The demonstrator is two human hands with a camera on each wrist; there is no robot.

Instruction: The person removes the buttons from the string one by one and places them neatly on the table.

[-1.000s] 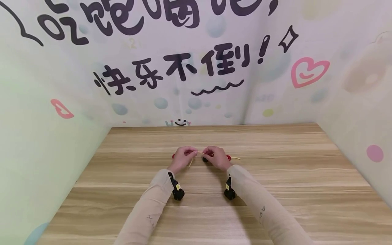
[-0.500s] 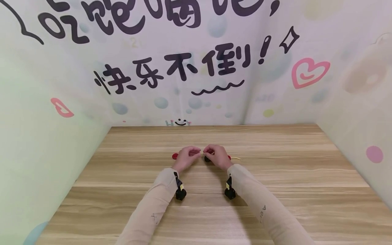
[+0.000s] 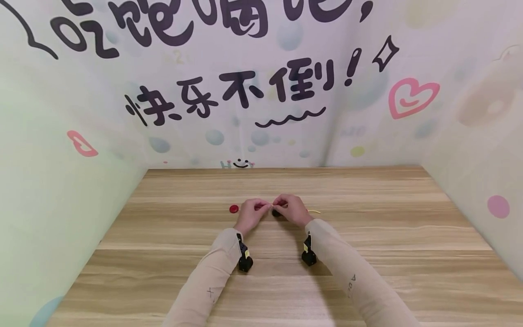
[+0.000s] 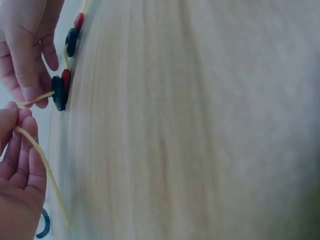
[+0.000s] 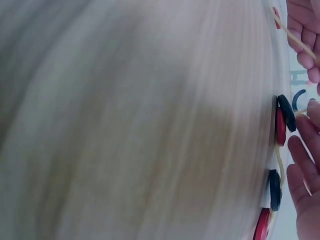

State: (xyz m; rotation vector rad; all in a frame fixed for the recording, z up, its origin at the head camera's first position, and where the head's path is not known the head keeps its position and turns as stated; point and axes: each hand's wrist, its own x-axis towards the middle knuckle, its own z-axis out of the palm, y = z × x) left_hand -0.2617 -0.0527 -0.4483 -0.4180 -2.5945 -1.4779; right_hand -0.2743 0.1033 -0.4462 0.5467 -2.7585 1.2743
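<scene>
My left hand (image 3: 251,214) pinches a yellow cord (image 4: 47,167) between thumb and finger, and the cord's loose end hangs below it. My right hand (image 3: 292,210) meets it fingertip to fingertip and pinches the same cord near a black button (image 4: 58,93). Against that button is a red button (image 4: 66,80). Farther along the cord come another black button (image 5: 274,190) and another red button (image 5: 261,225), under the right hand. From the head, the right hand hides most of these. A separate red button (image 3: 234,209) lies flat left of my left hand.
Past my right wrist, the cord's far end (image 3: 314,211) lies on the wooden table (image 3: 261,290). A printed cloth wall (image 3: 245,141) rises at the table's back edge, with more panels along both sides.
My left hand has moved right to meet the right fingertips, and the cord span between the hands has shortened. The red button on the left is now fully uncovered. The right hand has barely moved.
</scene>
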